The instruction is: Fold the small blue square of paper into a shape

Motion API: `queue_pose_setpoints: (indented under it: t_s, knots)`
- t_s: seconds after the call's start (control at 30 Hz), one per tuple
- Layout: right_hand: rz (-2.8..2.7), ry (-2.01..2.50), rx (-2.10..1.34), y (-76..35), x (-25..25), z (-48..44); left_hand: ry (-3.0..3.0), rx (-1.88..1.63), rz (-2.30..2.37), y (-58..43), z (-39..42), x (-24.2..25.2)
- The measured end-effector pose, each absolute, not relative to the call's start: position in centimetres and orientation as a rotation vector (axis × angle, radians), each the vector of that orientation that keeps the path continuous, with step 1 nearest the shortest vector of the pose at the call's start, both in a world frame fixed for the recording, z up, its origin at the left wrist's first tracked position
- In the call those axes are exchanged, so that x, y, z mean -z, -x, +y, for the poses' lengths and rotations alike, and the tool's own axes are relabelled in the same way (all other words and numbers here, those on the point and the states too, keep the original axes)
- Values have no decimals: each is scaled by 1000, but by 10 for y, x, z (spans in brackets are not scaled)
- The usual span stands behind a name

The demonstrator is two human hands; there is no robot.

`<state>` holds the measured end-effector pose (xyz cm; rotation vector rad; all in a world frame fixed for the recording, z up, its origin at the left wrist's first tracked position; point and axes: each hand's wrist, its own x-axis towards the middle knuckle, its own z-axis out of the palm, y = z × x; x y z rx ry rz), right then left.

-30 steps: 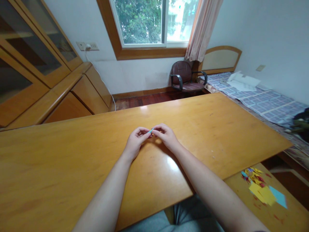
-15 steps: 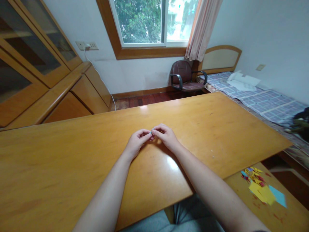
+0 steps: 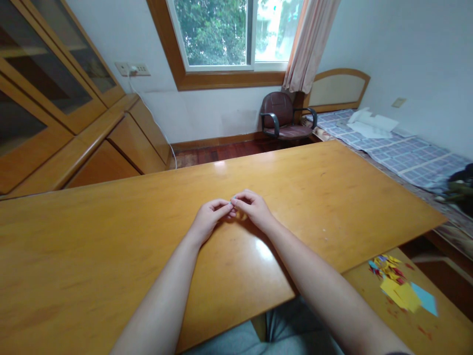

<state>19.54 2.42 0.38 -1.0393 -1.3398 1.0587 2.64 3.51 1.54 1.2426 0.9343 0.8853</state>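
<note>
Over the middle of the wooden table (image 3: 121, 246), my left hand (image 3: 210, 218) and my right hand (image 3: 255, 208) meet at the fingertips. Pinched between them is a tiny blue-green piece of paper (image 3: 232, 201), mostly hidden by the fingers. Thumb and forefinger of each hand are closed on it. How the paper is folded is too small to make out.
To the lower right, a lower surface holds several small folded paper pieces (image 3: 389, 266), yellow sheets (image 3: 401, 294) and a light blue sheet (image 3: 424, 298). Beyond the table stand an office chair (image 3: 279, 116) and a bed (image 3: 399, 153). A cabinet (image 3: 99, 143) lines the left.
Both hands stay in nearly the same place, still pinching the blue-green paper. The fingertips have shifted slightly, and less of the paper shows now.
</note>
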Motion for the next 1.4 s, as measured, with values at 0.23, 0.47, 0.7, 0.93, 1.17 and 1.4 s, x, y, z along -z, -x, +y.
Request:
queue_pose_setpoints:
  t_s: [0.23, 0.47, 0.7, 0.93, 1.17, 1.4]
  knots:
    - [-1313, 1013, -1089, -195, -7, 23, -1177, -847, 942, -27, 35, -17]
    - [-1317, 1012, -1068, -196, -11, 24, -1149, -861, 930, -27, 34, -19]
    - [-1288, 1023, -1106, -196, -11, 24, -1189, -853, 909, -26, 36, -16]
    - [-1295, 1057, -1075, -196, -10, 24, -1215, -822, 917, -27, 35, -16]
    - [-1325, 1085, -1047, -195, -11, 24, -1303, -809, 934, -26, 36, -16]
    - [-1366, 1096, -1010, -196, -9, 24, -1252, -818, 932, -28, 36, -17]
